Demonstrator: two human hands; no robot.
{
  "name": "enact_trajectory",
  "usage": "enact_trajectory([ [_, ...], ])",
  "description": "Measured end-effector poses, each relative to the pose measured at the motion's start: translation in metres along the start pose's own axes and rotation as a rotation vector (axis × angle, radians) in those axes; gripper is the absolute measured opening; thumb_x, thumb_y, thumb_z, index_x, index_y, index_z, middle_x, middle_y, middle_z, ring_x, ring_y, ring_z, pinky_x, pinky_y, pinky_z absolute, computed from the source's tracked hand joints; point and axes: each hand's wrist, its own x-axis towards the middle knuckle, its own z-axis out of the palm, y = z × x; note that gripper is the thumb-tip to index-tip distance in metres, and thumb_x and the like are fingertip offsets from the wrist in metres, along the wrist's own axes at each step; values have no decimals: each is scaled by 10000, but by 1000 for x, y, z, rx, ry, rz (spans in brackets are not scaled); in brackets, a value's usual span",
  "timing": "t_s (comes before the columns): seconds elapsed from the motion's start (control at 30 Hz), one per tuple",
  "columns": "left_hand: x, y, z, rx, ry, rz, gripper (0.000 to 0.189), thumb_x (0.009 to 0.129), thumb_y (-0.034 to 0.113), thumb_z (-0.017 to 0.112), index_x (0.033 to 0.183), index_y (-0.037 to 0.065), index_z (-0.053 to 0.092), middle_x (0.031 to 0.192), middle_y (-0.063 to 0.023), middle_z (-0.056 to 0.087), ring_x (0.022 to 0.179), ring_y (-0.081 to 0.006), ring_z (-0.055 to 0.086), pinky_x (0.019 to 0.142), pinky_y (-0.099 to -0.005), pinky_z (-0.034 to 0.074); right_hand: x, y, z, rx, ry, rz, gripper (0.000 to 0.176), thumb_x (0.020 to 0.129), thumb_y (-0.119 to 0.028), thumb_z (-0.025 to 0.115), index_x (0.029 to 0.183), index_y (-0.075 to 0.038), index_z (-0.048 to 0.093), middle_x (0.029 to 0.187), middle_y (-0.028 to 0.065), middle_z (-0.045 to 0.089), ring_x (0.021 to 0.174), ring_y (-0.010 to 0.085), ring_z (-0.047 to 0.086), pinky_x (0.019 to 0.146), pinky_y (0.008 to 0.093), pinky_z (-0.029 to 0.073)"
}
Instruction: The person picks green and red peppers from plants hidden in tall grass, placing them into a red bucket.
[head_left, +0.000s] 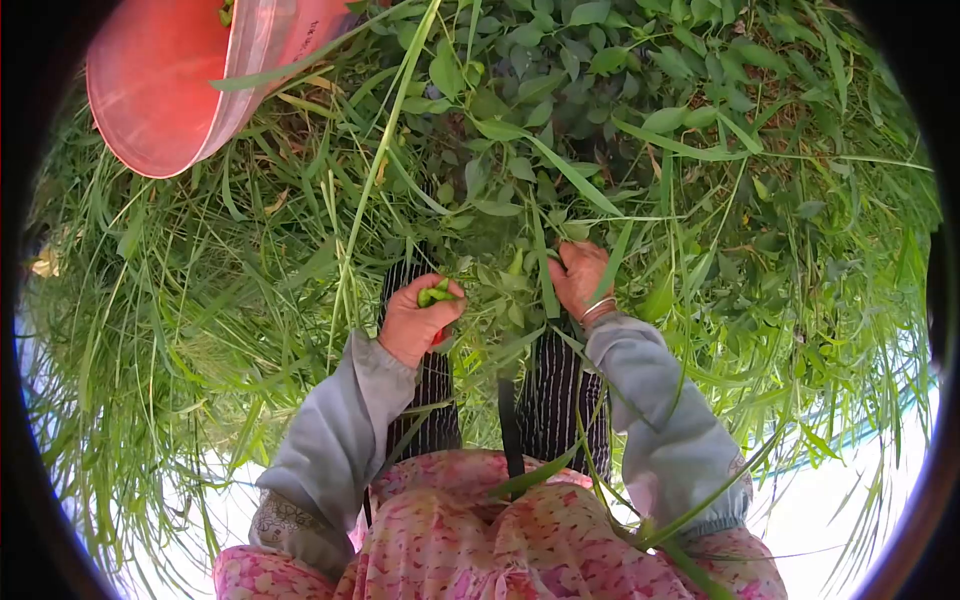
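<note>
My left hand [408, 328] is closed around several small green chili peppers [436, 295], whose ends stick out between thumb and fingers. A bit of red [439, 337] shows below that palm, perhaps a ripe pepper. To the right, my right hand [583, 280] reaches into the leafy pepper plant [510, 290] with its fingers curled in. Leaves and grass blades cover its fingertips, so what they grip is hidden. Between the two hands, a pale green pepper [516, 262] seems to hang among the leaves.
A red plastic bucket [150, 90] lies tilted at the upper left, with a little green inside it. Broad-leaved plants [620, 60] fill the top. Tall grass [200, 300] grows thickly on both sides, and long blades cross in front of my right sleeve [650, 390].
</note>
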Motion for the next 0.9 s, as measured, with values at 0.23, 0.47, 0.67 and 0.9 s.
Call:
enact_trajectory([
  [0.23,-42,31,-25,133,-35,96,88,765,2,580,820,70,574,625,15,536,420,-35,437,375,-174,361,1,3,2,-52,-19,29,207,715,-218,646,819,-51,578,860,139,594,834,338,549,808,432,406],
  [0.47,82,68,-29,359,213,269,150,770,7,538,883,58,622,749,-44,594,474,-98,496,382,-271,429,5,-6,-3,-58,-15,31,209,708,-216,648,806,-49,572,854,138,586,835,344,545,801,433,411],
  [0.67,159,58,-28,1303,30,-95,332,760,339,622,893,36,586,687,-52,571,505,-191,512,436,-360,438,1,-5,-3,-44,-9,-1,211,720,-230,633,787,-39,572,822,152,582,815,350,539,766,434,401],
  [0.9,228,-28,-76,872,-88,-245,495,677,398,713,981,27,592,764,-97,600,581,-198,532,541,-360,483,1,-8,-3,-54,17,-23,230,726,-239,628,828,-37,586,896,158,588,855,355,536,779,437,393],
])
